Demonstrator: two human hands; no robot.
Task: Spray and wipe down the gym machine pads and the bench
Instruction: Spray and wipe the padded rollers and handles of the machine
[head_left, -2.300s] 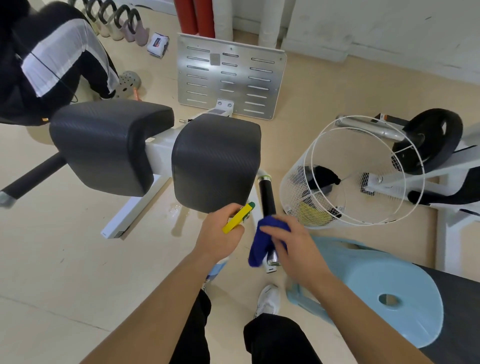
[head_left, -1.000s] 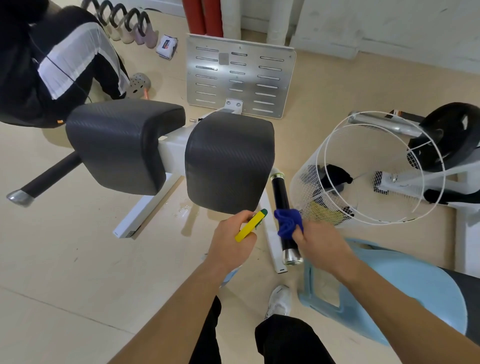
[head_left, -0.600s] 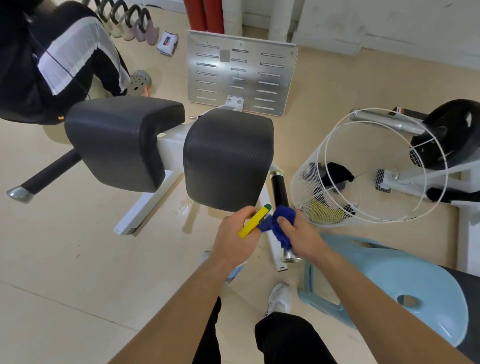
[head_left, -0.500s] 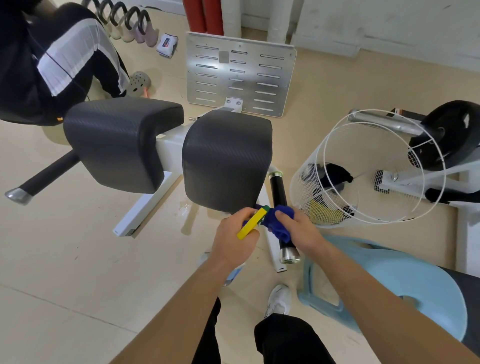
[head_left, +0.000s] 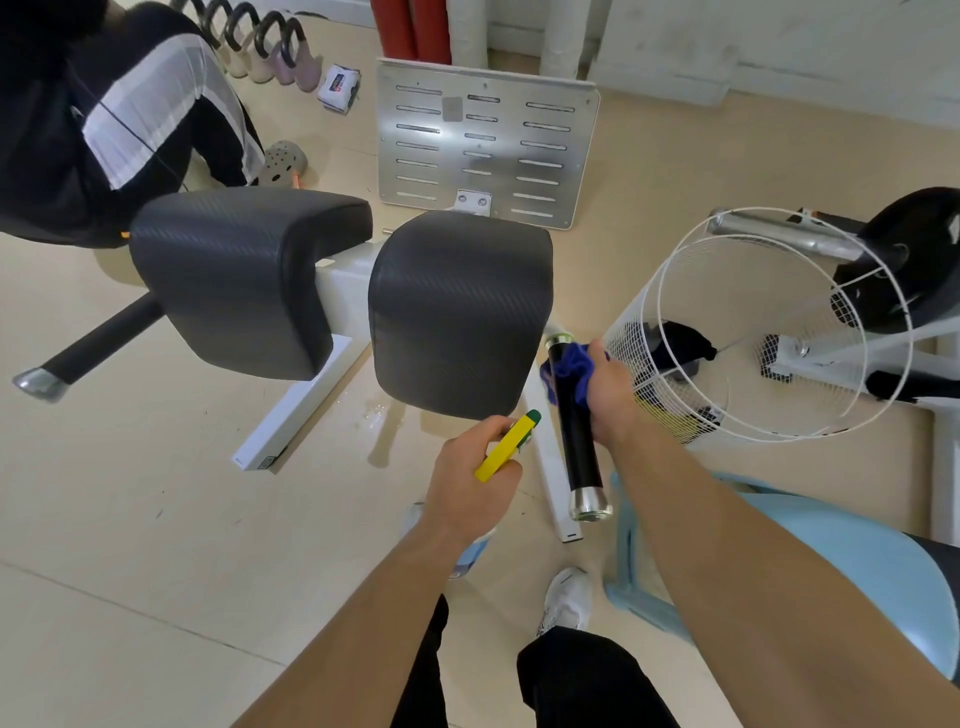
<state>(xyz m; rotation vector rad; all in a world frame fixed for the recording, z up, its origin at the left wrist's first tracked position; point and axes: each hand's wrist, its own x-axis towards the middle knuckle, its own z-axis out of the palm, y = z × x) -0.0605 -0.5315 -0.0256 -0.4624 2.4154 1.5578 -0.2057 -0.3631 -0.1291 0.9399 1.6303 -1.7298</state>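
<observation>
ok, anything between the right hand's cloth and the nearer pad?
Nothing visible. The right hand grips the blue cloth around the black handle just right of the nearer pad; only a bare gap lies between. The left hand with the spray bottle sits lower.

The handle (head_left: 576, 441) lies in a narrow lane: right pad (head_left: 457, 312) close at its 9 o'clock, wire basket (head_left: 631, 338) just beside at 3 o'clock, stool (head_left: 857, 571) near its lower end at 4 o'clock. Open floor (head_left: 156, 519) spreads from 7 to 9 o'clock in view, this side of the left pad (head_left: 244, 275).
</observation>
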